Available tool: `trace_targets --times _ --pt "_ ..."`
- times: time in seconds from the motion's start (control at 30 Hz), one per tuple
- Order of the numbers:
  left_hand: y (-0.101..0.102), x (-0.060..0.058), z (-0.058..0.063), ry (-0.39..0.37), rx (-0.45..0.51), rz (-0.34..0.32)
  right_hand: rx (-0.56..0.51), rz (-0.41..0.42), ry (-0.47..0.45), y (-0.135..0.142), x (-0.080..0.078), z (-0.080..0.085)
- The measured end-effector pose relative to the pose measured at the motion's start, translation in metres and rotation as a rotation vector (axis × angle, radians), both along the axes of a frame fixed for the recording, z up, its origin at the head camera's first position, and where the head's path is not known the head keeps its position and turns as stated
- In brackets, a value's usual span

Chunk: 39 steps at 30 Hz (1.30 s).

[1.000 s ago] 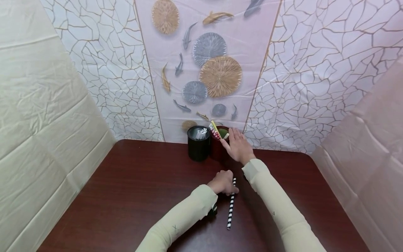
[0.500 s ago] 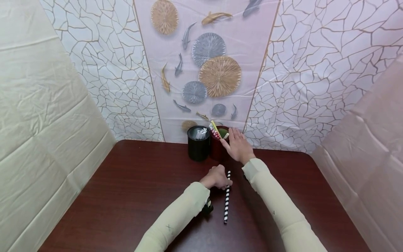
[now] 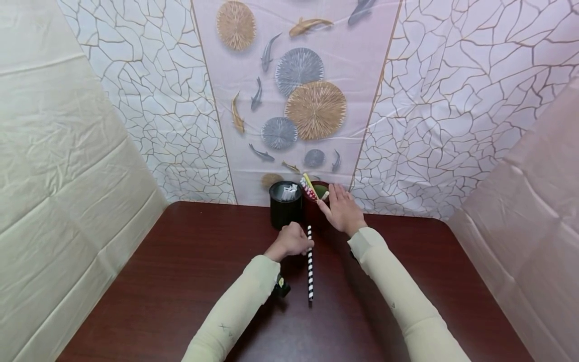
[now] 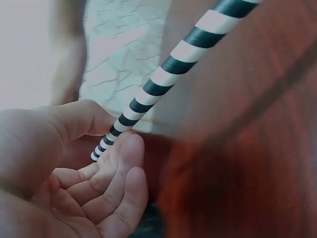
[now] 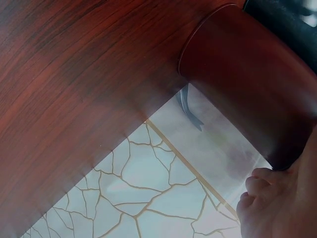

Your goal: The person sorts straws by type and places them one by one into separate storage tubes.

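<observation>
A black-and-white striped paper straw (image 3: 310, 271) is pinched between the thumb and fingers of my left hand (image 3: 291, 240), just in front of the cups. In the left wrist view the striped straw (image 4: 163, 74) slants up to the right from the fingertips. My right hand (image 3: 345, 211) lies with straight fingers against the rim of the dark red cup (image 3: 312, 213). Inside that cup stand a yellow straw (image 3: 309, 184) and a red-and-white one (image 3: 308, 189). The right wrist view shows the red cup's side (image 5: 242, 74) with the fingers (image 5: 260, 191) at its rim.
A black cup (image 3: 285, 213) holding white wrapped pieces (image 3: 289, 192) stands left of the red cup, close beside it. Both are near the back edge of the dark wooden table (image 3: 203, 266). A patterned cloth (image 3: 280, 100) hangs right behind them.
My left hand has carried the striped straw left and away from me, toward the black cup. The right hand has stayed at the red cup.
</observation>
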<state>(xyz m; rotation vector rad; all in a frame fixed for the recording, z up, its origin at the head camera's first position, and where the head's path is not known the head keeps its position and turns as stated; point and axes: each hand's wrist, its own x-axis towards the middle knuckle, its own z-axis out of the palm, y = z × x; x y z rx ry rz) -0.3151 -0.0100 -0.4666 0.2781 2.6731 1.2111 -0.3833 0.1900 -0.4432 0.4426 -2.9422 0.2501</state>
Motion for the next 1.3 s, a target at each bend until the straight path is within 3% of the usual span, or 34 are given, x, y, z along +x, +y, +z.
trace_targets --times 0.27,0.57,0.77,1.0,1.3 --pt "-0.020 -0.008 0.040 0.154 -0.035 0.005 0.003 -0.002 0.001 0.000 -0.001 0.000" --pt "-0.035 -0.011 0.098 0.316 -0.002 -0.023 -0.006 -0.008 -0.020 0.001 0.000 0.000" --pt "-0.038 -0.015 0.138 0.442 0.032 -0.002 -0.008 -0.001 -0.004 0.001 0.000 0.001" --pt "-0.035 -0.020 0.172 0.687 0.097 0.059 -0.006 -0.005 -0.023 0.001 -0.001 0.000" --pt "-0.027 -0.025 0.206 0.979 0.156 0.072 -0.006 0.002 0.001 -0.002 -0.001 0.000"
